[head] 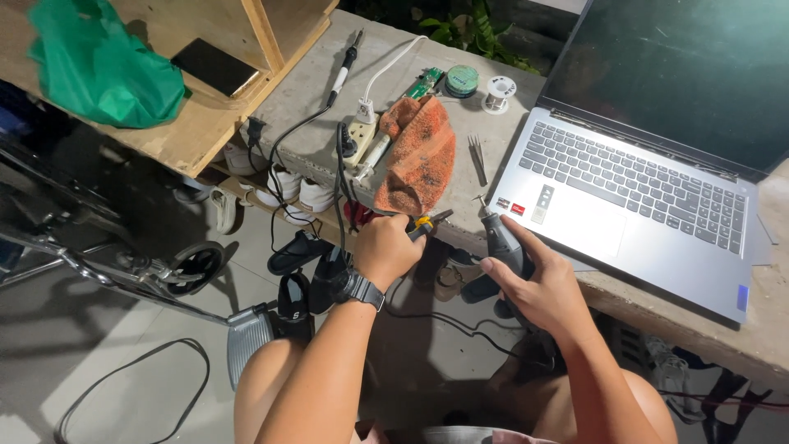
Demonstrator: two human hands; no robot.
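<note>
Bare knees and forearms fill the lower foreground; above them we see both hands working at the front edge of a concrete bench [329,107]. Our right hand [538,288] is closed around a dark grey rotary tool [503,242], fingers wrapped over the body and thumb along its side. Its long axis runs diagonally, with the thin bit pointing up and to the left, toward an orange rag [417,156], and its rear end buried in the palm. It hangs just over the bench edge, near the front left corner of an open silver laptop [625,214]. Our left hand [386,251], wearing a black wristwatch [360,289], is clenched on a small yellow-and-black handled tool [427,224] whose tip points right, toward the bit. Tweezers [477,158] lie between rag and laptop. A white power strip [362,136] sits beside the rag.
</note>
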